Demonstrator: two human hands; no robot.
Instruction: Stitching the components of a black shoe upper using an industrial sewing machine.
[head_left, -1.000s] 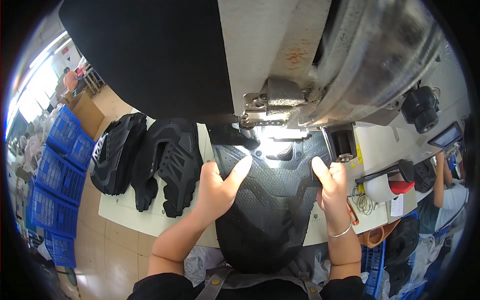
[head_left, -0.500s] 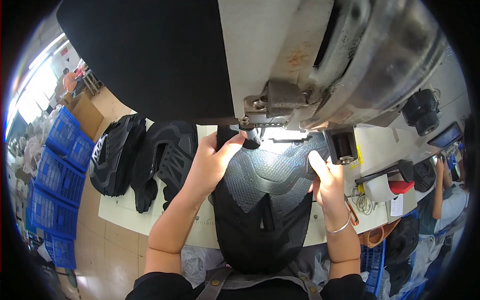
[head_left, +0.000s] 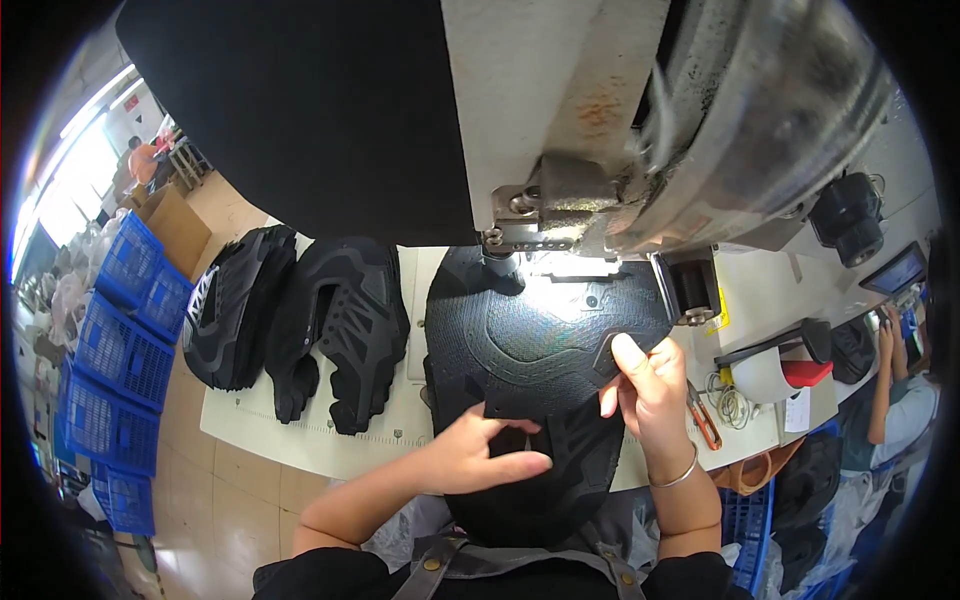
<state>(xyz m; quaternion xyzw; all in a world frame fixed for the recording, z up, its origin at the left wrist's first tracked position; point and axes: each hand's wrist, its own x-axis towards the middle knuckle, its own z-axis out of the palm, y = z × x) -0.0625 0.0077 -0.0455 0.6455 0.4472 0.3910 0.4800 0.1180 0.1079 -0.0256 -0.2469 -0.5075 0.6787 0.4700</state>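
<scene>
A black shoe upper [head_left: 540, 350] with a curved stitched overlay and textured mesh lies under the lit sewing machine head [head_left: 560, 215]. My right hand [head_left: 650, 385] pinches its right edge between thumb and fingers, just in front of the machine. Below the upper's near edge, my left hand [head_left: 485, 455] hovers over another black shoe upper [head_left: 570, 470]. Its thumb and fingers are spread apart, and some fingertips are partly hidden. That second piece rests at the table's front edge, close to my apron.
Stacks of black shoe uppers [head_left: 355, 330] lie on the pale table [head_left: 240, 435] at left. Blue crates [head_left: 115, 350] line the floor at far left. Orange-handled snips [head_left: 704, 418], coiled cord [head_left: 728, 400] and a white-and-red object [head_left: 765, 380] sit at right. Another person's arm [head_left: 885, 390] shows farther right.
My left hand has let go of the upper's left side and moved down toward me. The upper's near edge has lifted away from the piece below. My right hand still pinches the right edge.
</scene>
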